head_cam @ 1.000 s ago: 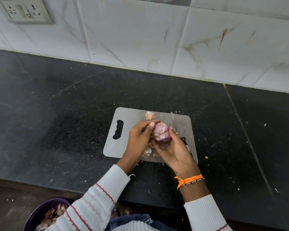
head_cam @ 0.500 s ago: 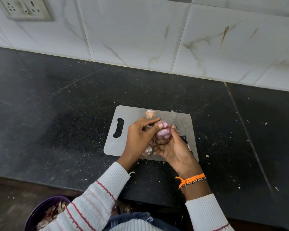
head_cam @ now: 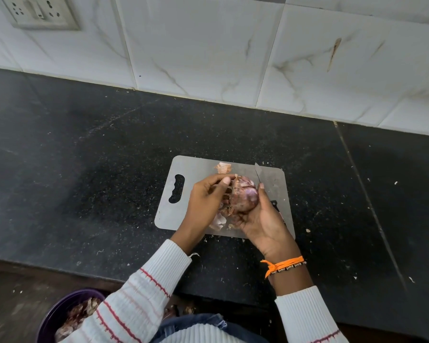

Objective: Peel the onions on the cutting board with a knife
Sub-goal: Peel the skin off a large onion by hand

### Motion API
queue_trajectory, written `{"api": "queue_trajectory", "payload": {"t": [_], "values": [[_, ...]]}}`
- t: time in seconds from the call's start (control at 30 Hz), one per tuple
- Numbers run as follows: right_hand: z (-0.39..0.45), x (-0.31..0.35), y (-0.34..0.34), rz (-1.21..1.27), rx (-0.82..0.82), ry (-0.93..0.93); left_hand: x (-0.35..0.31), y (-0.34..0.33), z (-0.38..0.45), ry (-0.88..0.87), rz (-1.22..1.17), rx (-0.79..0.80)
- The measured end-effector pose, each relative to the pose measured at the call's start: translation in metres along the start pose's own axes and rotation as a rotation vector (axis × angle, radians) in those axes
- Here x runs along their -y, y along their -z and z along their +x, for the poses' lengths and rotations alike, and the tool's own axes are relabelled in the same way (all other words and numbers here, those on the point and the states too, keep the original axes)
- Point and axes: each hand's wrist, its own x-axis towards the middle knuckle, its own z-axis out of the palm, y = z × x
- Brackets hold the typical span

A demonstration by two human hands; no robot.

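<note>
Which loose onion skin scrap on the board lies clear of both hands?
The pale orange skin scrap at the grey cutting board's far edge; the others sit beneath the hands.

The desk is black speckled stone with small crumbs on it. Behind its far edge stands a wall of white marble-look tiles with brown veins. A switch and socket plate sits near the far left corner. The light is soft and even.
</note>
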Motion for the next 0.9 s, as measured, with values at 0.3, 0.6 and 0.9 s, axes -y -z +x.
{"api": "queue_trajectory", "payload": {"t": [0.3,0.6,0.9], "values": [[-0.0066,0.0033,0.0001,0.210,0.094,0.019,0.0062,-0.0079,-0.0031,-0.035,0.111,0.081],[-0.0054,0.0023,0.0016,0.176,0.120,0.005,0.0086,-0.0044,0.0022,0.023,-0.001,-0.018],[-0.0087,0.0030,0.0010,0.279,0.166,0.017,0.0078,-0.0032,-0.0049,0.010,0.065,0.028]]}}
